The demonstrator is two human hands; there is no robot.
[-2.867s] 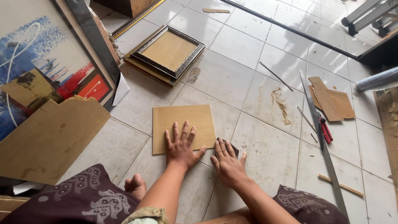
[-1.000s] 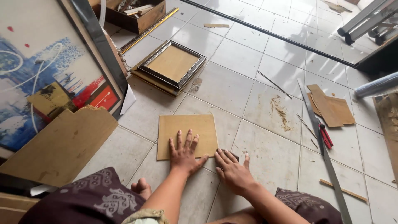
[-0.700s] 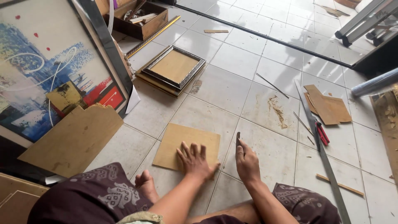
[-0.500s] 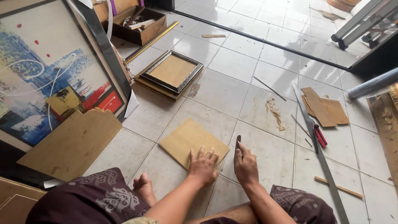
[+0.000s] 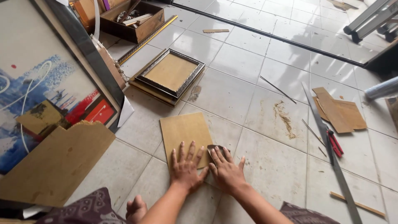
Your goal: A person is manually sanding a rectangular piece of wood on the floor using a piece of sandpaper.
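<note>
Where our right hand [image 5: 226,172] lies over a small dark object [image 5: 215,147] at the board's right edge, we cannot make out what that object is; only a sliver of it shows above the fingers. Our left hand [image 5: 186,168] is flat with fingers spread, its fingertips pressing the near edge of the brown rectangular board [image 5: 185,135], which lies on the tiled floor [image 5: 257,95] just ahead of us. The right hand is also flat and spread, just beside the left, partly on the board's corner and partly on the tile. Our knees in patterned cloth and a bare foot [image 5: 136,209] are cut off at the bottom edge.

To the left, a large abstract painting [image 5: 41,95] in blue, white and red leans, cut off by the picture edge, with a big brown cardboard sheet [image 5: 54,164] in front of it. Beyond the board lies a stack of picture frames [image 5: 170,76] with a tan backing, and farther off a wooden box [image 5: 132,18] of odds and ends. To the right lie a long metal ruler [image 5: 327,145], a red-handled tool [image 5: 333,143], brown board offcuts [image 5: 340,112] and a smear of sawdust [image 5: 284,118].
</note>
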